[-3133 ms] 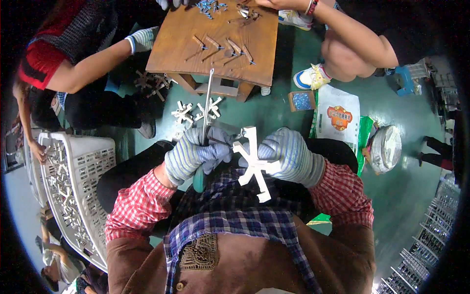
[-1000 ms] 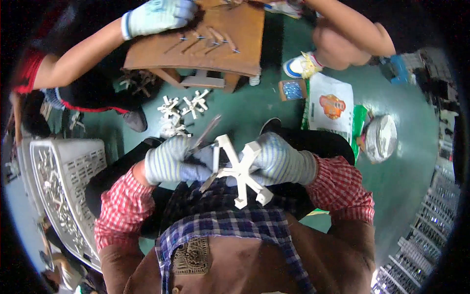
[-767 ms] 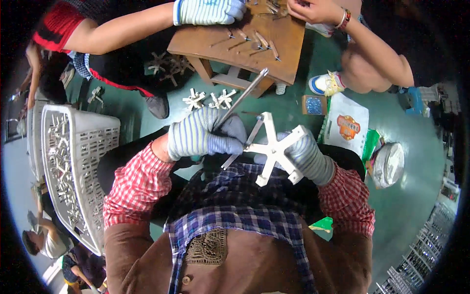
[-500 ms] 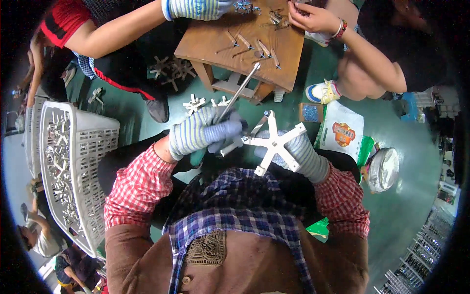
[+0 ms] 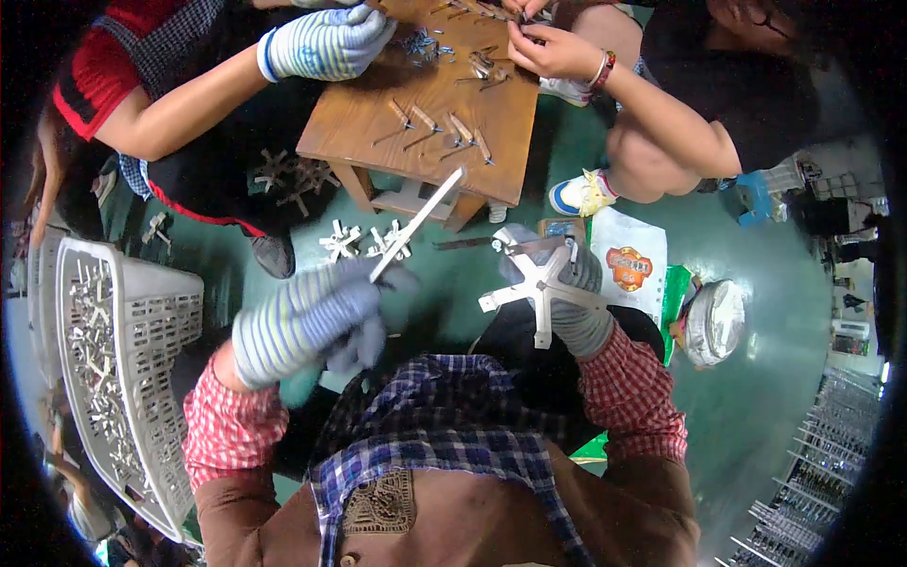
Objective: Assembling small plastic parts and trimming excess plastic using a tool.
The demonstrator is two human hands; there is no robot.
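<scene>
My left hand (image 5: 307,317), in a striped knit glove, is closed around a long-shafted screwdriver (image 5: 419,223). Its pale shaft slants up and to the right, and a bit of teal handle shows below the hand. In my right hand (image 5: 578,321), also gloved, is a white star-shaped base (image 5: 542,286) with several arms. A dark flat strip (image 5: 465,244) sticks out leftward by the top of the star; how it is fastened there I cannot tell. The screwdriver stands apart from the star. Two white star pieces (image 5: 341,241) lie on the floor beyond my left hand.
A wooden stool (image 5: 331,128) ahead carries metal parts and small blue screws. Co-workers' hands (image 5: 326,42) are over it. A white basket (image 5: 179,326) full of parts stands left. A printed sack (image 5: 631,260) and a round foil-like bundle (image 5: 710,323) lie right.
My left hand and the screwdriver have drawn away leftward from the star. The star has turned in my right hand. The whole view has shifted, with the stool now further left and lower.
</scene>
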